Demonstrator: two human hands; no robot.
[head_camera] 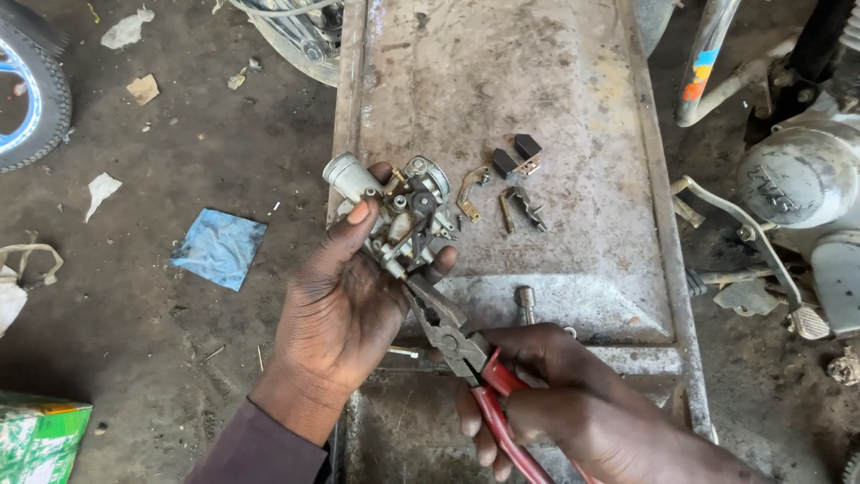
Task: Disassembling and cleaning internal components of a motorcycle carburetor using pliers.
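While the left hand (336, 309) gripped a small carburetor (403, 220) above the metal counter (573, 269), the right hand (573, 403) squeezed red-handled pliers (457, 345) onto its underside, apparently working a part loose, needing a steady pull.

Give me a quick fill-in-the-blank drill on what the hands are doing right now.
1. The left hand holds a small metal ____.
2. The right hand grips pliers with ____ handles.
3. The plier tips touch the carburetor from ____.
4. Loose small parts lie on the rusty metal ____.

Missing words: carburetor; red; below; table
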